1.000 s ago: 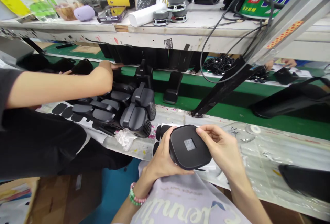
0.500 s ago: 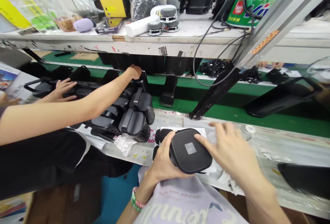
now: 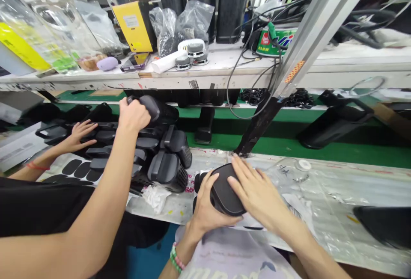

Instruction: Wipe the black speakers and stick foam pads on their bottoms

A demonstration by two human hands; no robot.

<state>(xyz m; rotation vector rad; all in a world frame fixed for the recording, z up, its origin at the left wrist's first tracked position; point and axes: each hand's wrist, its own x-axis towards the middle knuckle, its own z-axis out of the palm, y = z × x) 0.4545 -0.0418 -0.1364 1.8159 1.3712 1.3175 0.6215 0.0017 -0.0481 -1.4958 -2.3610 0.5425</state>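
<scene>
A black rounded object (image 3: 224,191) with a flat top is near the bench's front edge, close to my body. My left hand (image 3: 207,206) is wrapped round its left and near side, thumb along the bottom. Over the right part of its top lies my right hand (image 3: 257,187), palm down, fingers stretched out and pointing up and to the left. The pale label seen on the top before is hidden under this hand. Dark oval pads lie on sheets beneath and beside the object.
At the left, a co-worker's hand (image 3: 133,116) grips a black handled speaker (image 3: 157,110); another hand (image 3: 81,135) rests over grouped speakers (image 3: 165,167). White crumpled tissue (image 3: 156,197) lies near them. A metal post (image 3: 321,31) slants beyond my right hand. A shelf (image 3: 224,73) crosses ahead.
My right hand has come down from beside the object onto its top, covering the label. The co-worker's hand has moved left with a speaker lifted. The view has tilted upward.
</scene>
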